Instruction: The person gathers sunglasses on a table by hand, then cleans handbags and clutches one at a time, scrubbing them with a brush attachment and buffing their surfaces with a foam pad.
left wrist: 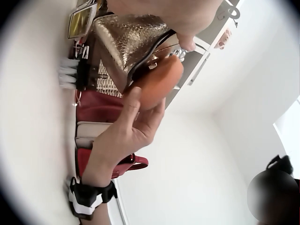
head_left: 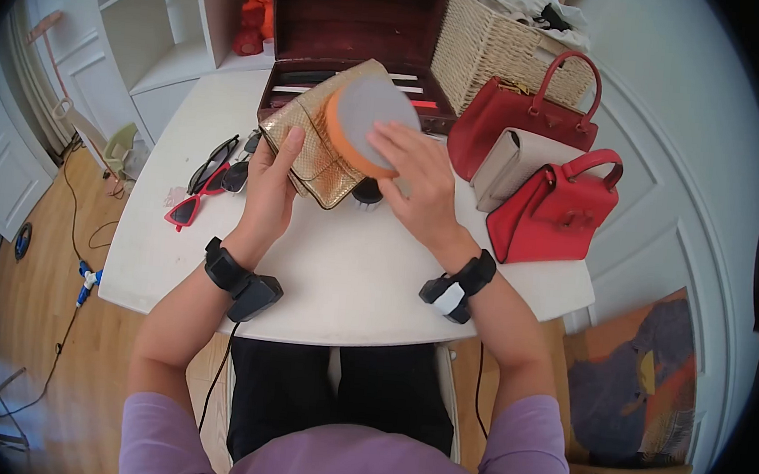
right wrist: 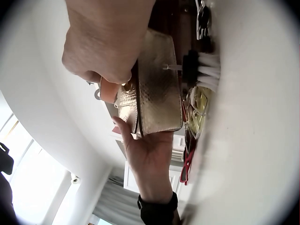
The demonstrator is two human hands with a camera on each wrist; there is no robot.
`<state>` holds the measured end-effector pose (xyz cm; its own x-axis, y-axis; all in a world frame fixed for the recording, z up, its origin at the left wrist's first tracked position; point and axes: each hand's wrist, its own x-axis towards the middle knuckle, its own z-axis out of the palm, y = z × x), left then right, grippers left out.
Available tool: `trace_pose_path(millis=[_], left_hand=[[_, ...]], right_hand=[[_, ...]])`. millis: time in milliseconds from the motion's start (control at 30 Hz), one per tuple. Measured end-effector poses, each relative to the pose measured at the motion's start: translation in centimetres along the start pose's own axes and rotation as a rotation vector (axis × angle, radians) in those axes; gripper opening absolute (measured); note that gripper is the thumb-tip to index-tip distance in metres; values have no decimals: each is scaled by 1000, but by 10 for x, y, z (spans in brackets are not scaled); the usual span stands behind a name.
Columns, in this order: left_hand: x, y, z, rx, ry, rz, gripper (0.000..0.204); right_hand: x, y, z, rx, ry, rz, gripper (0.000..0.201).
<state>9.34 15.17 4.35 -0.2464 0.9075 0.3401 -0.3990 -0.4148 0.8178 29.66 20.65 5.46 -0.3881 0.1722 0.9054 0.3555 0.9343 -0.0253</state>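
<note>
A gold snakeskin-textured bag (head_left: 316, 138) with dark edging is held over the table by my left hand (head_left: 272, 180), thumb on its front. My right hand (head_left: 419, 182) grips a round orange pad (head_left: 343, 132) with a grey face, close against the bag's front. In the left wrist view the thumb and fingers of the right hand (left wrist: 126, 131) pinch the orange pad (left wrist: 161, 82) from both sides. The right wrist view shows the left hand (right wrist: 152, 154) under the gold bag (right wrist: 159, 84). Below the bag a black brush (head_left: 367, 193) with white bristles lies on the table.
Several pairs of sunglasses (head_left: 215, 175) lie on the white table (head_left: 331, 287) at left. An open dark red chest (head_left: 356, 21) stands behind, beside a wicker basket (head_left: 488, 45). A dark red handbag (head_left: 518, 123), a beige bag (head_left: 528, 164) and a bright red handbag (head_left: 560, 211) stand at right.
</note>
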Motion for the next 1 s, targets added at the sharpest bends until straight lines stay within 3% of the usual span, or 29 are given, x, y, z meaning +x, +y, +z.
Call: trace_pose_path(millis=[100, 200, 333, 400, 433, 567, 633, 700, 767, 900, 1000], left_hand=[[2, -3, -5, -126, 68, -23, 43], [5, -7, -12, -11, 104, -82, 42], [2, -5, -9, 57, 98, -59, 43], [1, -2, -5, 138, 77, 98, 45], [2, -3, -5, 140, 76, 94, 45], [6, 4, -7, 170, 131, 149, 48], [6, 10, -5, 158, 148, 158, 49], [6, 8, -7, 147, 140, 167, 50], [6, 6, -8, 166, 135, 201, 49], [4, 10, -7, 249, 152, 216, 48], [5, 10, -6, 289, 153, 265, 47]], right_hand=[[3, -12, -2, 147, -85, -178, 52], [-2, -24, -1, 381, -117, -200, 52], [-3, -27, 0, 356, -67, -158, 52], [2, -17, -5, 259, -147, -153, 54], [2, -10, -7, 259, -146, -148, 54], [3, 16, -14, 49, 19, 13, 50], [4, 17, -17, -33, 189, 247, 46], [5, 11, -17, 2, 208, 231, 44], [7, -4, -16, 160, 38, -165, 42], [3, -15, -6, 311, -166, -204, 41], [5, 12, -17, -70, -34, -81, 45]])
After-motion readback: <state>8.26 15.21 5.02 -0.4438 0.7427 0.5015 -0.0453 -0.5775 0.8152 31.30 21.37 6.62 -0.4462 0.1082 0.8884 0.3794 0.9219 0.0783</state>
